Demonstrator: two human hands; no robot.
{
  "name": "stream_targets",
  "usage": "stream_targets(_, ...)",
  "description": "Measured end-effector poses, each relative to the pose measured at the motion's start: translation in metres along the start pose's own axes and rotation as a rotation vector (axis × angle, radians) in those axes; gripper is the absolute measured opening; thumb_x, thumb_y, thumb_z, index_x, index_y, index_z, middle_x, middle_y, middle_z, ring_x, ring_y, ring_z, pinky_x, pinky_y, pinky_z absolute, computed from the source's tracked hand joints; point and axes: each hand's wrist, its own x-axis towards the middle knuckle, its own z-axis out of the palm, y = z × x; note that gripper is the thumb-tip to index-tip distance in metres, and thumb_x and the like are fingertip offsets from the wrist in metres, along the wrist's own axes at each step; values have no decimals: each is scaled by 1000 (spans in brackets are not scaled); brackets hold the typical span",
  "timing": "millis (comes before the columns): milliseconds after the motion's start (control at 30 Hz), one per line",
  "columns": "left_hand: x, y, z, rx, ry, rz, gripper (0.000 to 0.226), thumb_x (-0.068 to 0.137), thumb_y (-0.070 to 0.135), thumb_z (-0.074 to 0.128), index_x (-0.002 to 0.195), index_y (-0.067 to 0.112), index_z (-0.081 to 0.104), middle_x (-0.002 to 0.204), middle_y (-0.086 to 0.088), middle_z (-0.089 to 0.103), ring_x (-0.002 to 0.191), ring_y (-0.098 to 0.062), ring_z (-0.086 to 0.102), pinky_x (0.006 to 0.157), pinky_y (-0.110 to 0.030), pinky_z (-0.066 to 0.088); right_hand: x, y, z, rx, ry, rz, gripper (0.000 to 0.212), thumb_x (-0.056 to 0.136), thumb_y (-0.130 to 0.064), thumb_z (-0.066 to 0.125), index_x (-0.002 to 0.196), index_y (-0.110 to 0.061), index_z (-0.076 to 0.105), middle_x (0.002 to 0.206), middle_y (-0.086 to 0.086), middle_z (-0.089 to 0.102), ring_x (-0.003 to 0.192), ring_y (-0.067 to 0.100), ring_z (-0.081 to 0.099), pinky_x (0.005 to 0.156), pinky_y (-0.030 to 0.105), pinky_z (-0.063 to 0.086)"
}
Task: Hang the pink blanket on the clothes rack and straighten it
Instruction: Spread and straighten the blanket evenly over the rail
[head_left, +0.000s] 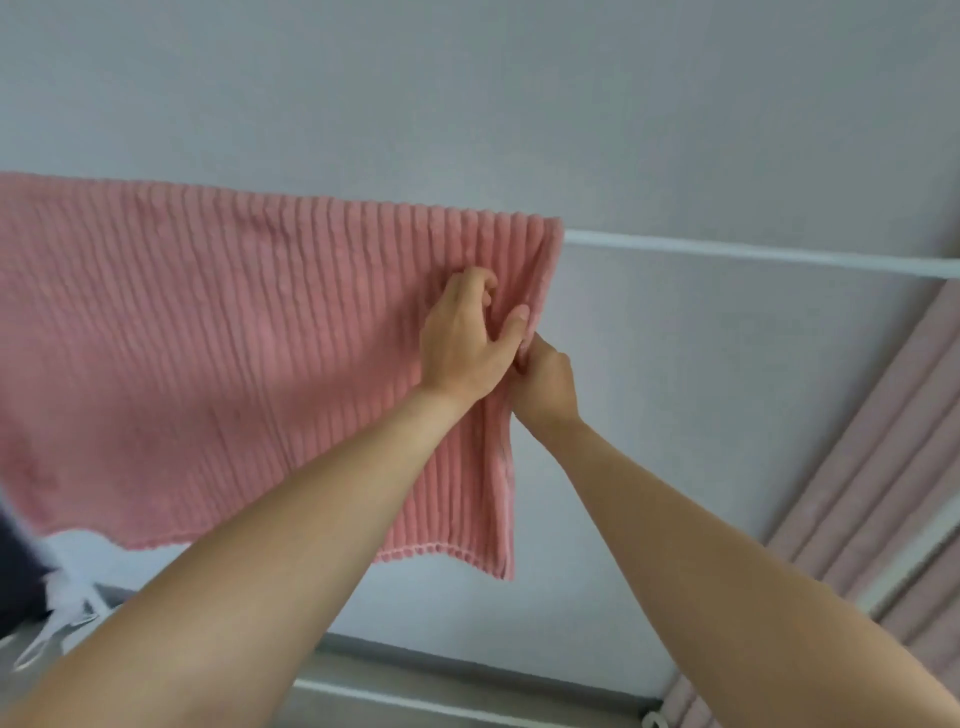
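- Across the left and middle of the head view, I see the pink blanket (208, 338) draped over a white rack bar (753, 253); the bar shows bare only to the right of the cloth, running to the right edge of the frame.
- I read the blanket as a thick, plush fabric with raised ribs running from the bar down to the hem, a soft salmon pink all over.
- Its top edge slopes gently down from upper left towards the centre, and its hem hangs uneven, higher at lower left and lowest at the right corner.
- Its right edge is gathered, the ribs crowding together where my hands meet it.
- My left hand (467, 338) is on the front of the cloth near that right edge, fingers curled into the ribs and thumb pressed in, pinching a fold.
- My right hand (545, 382) sits just beside and below it, touching it, closed on the blanket's right edge.
- Along the right of the frame I see a pale pink curtain (883, 467) in pleats.
- At lower left, something dark (21, 571) and white straps (62, 618) show, too blurred to name.
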Motion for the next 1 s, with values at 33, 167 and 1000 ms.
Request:
stream_targets(33,-1,5,3,37,-27,-17,47,80,46,66,114,15,54,103,2,57,87,-17,58,75,-37,53,-6,8,3,-56,-39,-100,30,87,-5,51,68,-27,44,53,-14,46,47,6,46,49,21,36)
stream_targets(167,-8,22,14,343,3,-104,54,74,33,76,118,14,52,114,-5,56,99,-23,58,80,-35,53,-16,49,9,-237,-179,-626,10,87,-8,55,81,-5,63,65,9,60,43,30,52,45,30,38)
stream_targets(1000,7,33,-12,789,191,-377,50,81,5,56,130,9,47,99,-12,65,79,-33,64,63,-45,54,84,19,-7,401,-499,-99,28,91,-7,59,63,-7,54,56,5,56,45,13,52,44,29,43)
